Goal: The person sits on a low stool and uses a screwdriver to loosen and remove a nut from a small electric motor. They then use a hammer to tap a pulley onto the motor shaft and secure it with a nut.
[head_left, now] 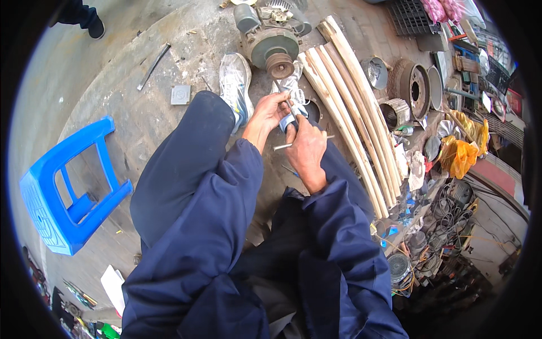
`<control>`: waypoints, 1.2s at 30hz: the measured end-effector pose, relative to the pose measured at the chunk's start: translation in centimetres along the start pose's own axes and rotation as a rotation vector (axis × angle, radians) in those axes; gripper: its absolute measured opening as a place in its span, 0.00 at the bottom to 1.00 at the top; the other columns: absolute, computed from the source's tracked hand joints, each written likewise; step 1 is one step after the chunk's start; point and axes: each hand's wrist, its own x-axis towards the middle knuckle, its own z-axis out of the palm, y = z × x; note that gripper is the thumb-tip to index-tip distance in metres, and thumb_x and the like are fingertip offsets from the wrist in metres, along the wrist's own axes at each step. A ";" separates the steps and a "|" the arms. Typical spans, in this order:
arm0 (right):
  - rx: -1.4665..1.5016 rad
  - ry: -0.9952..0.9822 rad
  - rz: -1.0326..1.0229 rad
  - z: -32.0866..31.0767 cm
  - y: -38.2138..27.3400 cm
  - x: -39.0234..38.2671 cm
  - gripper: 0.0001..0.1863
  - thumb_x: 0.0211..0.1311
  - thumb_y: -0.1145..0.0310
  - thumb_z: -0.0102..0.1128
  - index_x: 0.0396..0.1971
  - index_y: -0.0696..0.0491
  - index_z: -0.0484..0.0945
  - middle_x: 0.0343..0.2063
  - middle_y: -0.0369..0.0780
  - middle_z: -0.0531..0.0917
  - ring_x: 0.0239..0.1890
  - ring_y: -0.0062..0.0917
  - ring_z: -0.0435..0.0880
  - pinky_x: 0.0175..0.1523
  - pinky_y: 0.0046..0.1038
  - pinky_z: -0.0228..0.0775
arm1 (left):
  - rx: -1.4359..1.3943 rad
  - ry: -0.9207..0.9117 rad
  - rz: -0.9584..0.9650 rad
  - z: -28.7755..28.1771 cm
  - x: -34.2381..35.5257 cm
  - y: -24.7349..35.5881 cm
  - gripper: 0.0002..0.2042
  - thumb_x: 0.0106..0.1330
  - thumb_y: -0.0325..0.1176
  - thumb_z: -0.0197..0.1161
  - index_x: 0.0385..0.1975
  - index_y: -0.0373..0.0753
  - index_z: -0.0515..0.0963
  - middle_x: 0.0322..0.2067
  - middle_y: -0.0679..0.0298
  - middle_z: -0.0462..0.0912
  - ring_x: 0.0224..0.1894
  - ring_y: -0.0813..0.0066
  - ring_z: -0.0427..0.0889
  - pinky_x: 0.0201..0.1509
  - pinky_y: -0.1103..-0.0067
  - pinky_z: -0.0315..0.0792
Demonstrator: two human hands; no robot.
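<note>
An electric motor with a rusty pulley lies on the ground beyond my shoes. Between my hands is a T-handle wrench, its thin shaft slanting up toward the pulley. Whether its tip touches the pulley I cannot tell. My left hand is closed, thumb and fingers pinching the shaft. Closer to me, my right hand wraps round the handle end, and the crossbar sticks out on both sides of the fist.
Several long wooden strips lie right of my leg. A blue plastic stool is tipped over at the left. Ahead on the floor are a dark bar and a square metal plate. Wheel rims and tangled cables crowd the right.
</note>
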 end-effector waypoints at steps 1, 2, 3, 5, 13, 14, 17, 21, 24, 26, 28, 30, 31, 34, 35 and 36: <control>0.112 0.008 0.150 0.5 -0.2 0.4 0.18 0.67 0.64 0.60 0.51 0.58 0.80 0.25 0.44 0.83 0.31 0.43 0.82 0.51 0.44 0.72 | -0.007 0.033 -0.015 0.0 -0.1 0.1 0.08 0.72 0.33 0.65 0.38 0.34 0.80 0.28 0.64 0.84 0.25 0.86 0.78 0.31 0.86 0.79; 0.225 -0.050 0.327 0.7 -0.2 0.9 0.17 0.69 0.62 0.59 0.49 0.58 0.82 0.23 0.44 0.83 0.27 0.43 0.81 0.45 0.43 0.74 | -0.017 0.025 -0.014 0.0 -0.2 0.2 0.08 0.73 0.32 0.64 0.39 0.33 0.80 0.29 0.63 0.84 0.26 0.87 0.79 0.32 0.86 0.80; 0.392 0.099 0.396 0.9 -0.3 1.4 0.17 0.73 0.60 0.55 0.45 0.60 0.83 0.19 0.42 0.81 0.18 0.34 0.77 0.27 0.36 0.67 | -0.029 -0.017 0.010 0.1 -0.3 0.0 0.09 0.73 0.33 0.64 0.41 0.32 0.80 0.29 0.64 0.84 0.26 0.87 0.79 0.32 0.86 0.80; 1.063 0.007 0.796 0.8 0.4 2.1 0.17 0.73 0.61 0.53 0.44 0.60 0.83 0.17 0.36 0.78 0.14 0.22 0.70 0.21 0.26 0.55 | -0.031 -0.013 -0.024 0.3 -0.3 -0.1 0.09 0.73 0.33 0.63 0.41 0.32 0.80 0.30 0.64 0.84 0.26 0.87 0.79 0.32 0.85 0.80; 2.389 -0.186 1.546 0.0 2.2 2.1 0.23 0.77 0.58 0.41 0.47 0.67 0.72 0.13 0.27 0.63 0.13 0.15 0.55 0.21 0.22 0.45 | 0.013 0.025 -0.002 -0.3 0.1 -0.4 0.09 0.74 0.34 0.63 0.40 0.34 0.81 0.29 0.64 0.84 0.26 0.86 0.79 0.31 0.84 0.79; 2.602 -0.182 1.493 -0.2 2.1 2.3 0.26 0.78 0.57 0.41 0.51 0.71 0.67 0.13 0.27 0.63 0.13 0.15 0.56 0.22 0.22 0.47 | 0.004 0.001 0.013 -0.2 0.2 -0.3 0.08 0.73 0.34 0.63 0.39 0.34 0.81 0.29 0.65 0.84 0.26 0.85 0.79 0.32 0.84 0.79; 2.568 -0.231 1.391 -1.2 1.8 2.3 0.27 0.79 0.55 0.43 0.51 0.71 0.67 0.18 0.32 0.69 0.16 0.18 0.61 0.25 0.24 0.52 | 0.021 0.020 0.002 0.2 0.1 -0.2 0.08 0.73 0.34 0.63 0.38 0.35 0.81 0.30 0.65 0.84 0.26 0.85 0.79 0.33 0.82 0.80; 1.850 -0.223 1.137 -3.1 1.1 -0.4 0.30 0.75 0.50 0.53 0.46 0.70 0.71 0.33 0.49 0.81 0.36 0.35 0.82 0.48 0.39 0.79 | 0.047 0.036 0.011 0.2 -0.3 -0.1 0.08 0.73 0.34 0.64 0.37 0.35 0.81 0.28 0.65 0.83 0.25 0.84 0.79 0.32 0.83 0.80; 1.058 -0.198 0.876 -4.5 1.1 -3.6 0.25 0.70 0.60 0.59 0.53 0.68 0.71 0.41 0.54 0.81 0.41 0.38 0.83 0.49 0.39 0.79 | 0.078 0.052 0.019 -0.4 -0.4 -0.2 0.08 0.72 0.34 0.64 0.35 0.35 0.82 0.26 0.66 0.83 0.24 0.84 0.77 0.30 0.83 0.78; 0.419 -0.086 0.586 -4.8 1.2 -5.0 0.25 0.58 0.70 0.69 0.52 0.66 0.71 0.41 0.53 0.80 0.43 0.38 0.82 0.52 0.38 0.75 | 0.045 0.043 0.026 -1.0 -0.4 -0.2 0.08 0.72 0.33 0.64 0.35 0.35 0.82 0.26 0.66 0.83 0.23 0.84 0.76 0.29 0.84 0.76; 0.048 0.081 0.058 -4.1 0.9 -5.3 0.31 0.50 0.73 0.69 0.56 0.65 0.71 0.46 0.54 0.76 0.51 0.45 0.76 0.58 0.46 0.67 | 0.027 0.075 0.026 -1.3 -0.3 -0.1 0.07 0.71 0.33 0.64 0.34 0.35 0.82 0.26 0.66 0.82 0.22 0.84 0.75 0.27 0.84 0.75; -0.030 0.093 -0.225 -2.4 0.4 -4.3 0.37 0.47 0.73 0.69 0.61 0.64 0.68 0.48 0.54 0.75 0.54 0.51 0.73 0.61 0.50 0.63 | 0.020 0.048 0.041 -1.3 -0.3 -0.1 0.08 0.70 0.32 0.64 0.34 0.33 0.81 0.25 0.63 0.83 0.21 0.82 0.76 0.25 0.83 0.75; -0.146 -0.014 -0.250 -1.5 -0.1 -3.8 0.34 0.53 0.70 0.67 0.60 0.65 0.68 0.46 0.53 0.76 0.52 0.49 0.75 0.61 0.48 0.64 | 0.032 0.070 0.031 -1.2 -0.2 0.0 0.08 0.70 0.31 0.64 0.34 0.32 0.81 0.25 0.61 0.83 0.21 0.81 0.77 0.24 0.82 0.75; 0.049 -0.076 -0.042 1.8 -1.7 -2.1 0.23 0.62 0.69 0.61 0.56 0.61 0.73 0.35 0.52 0.83 0.41 0.49 0.83 0.51 0.48 0.72 | 0.035 0.067 0.025 -1.3 -0.3 0.3 0.08 0.71 0.32 0.65 0.35 0.33 0.81 0.25 0.63 0.82 0.21 0.84 0.75 0.25 0.84 0.74; 0.098 -0.013 0.009 2.6 -2.0 -2.0 0.20 0.63 0.69 0.60 0.54 0.59 0.75 0.32 0.51 0.84 0.38 0.50 0.84 0.48 0.48 0.74 | 0.044 0.078 0.010 -1.5 -0.5 0.4 0.08 0.71 0.32 0.64 0.35 0.33 0.82 0.25 0.64 0.82 0.21 0.85 0.75 0.26 0.85 0.74; 0.153 0.045 0.059 3.3 -2.3 -1.8 0.18 0.65 0.69 0.58 0.53 0.58 0.76 0.29 0.51 0.85 0.35 0.50 0.85 0.45 0.48 0.75 | 0.044 0.081 0.010 -1.7 -0.5 0.6 0.08 0.71 0.32 0.64 0.36 0.32 0.81 0.25 0.64 0.82 0.21 0.85 0.75 0.25 0.86 0.74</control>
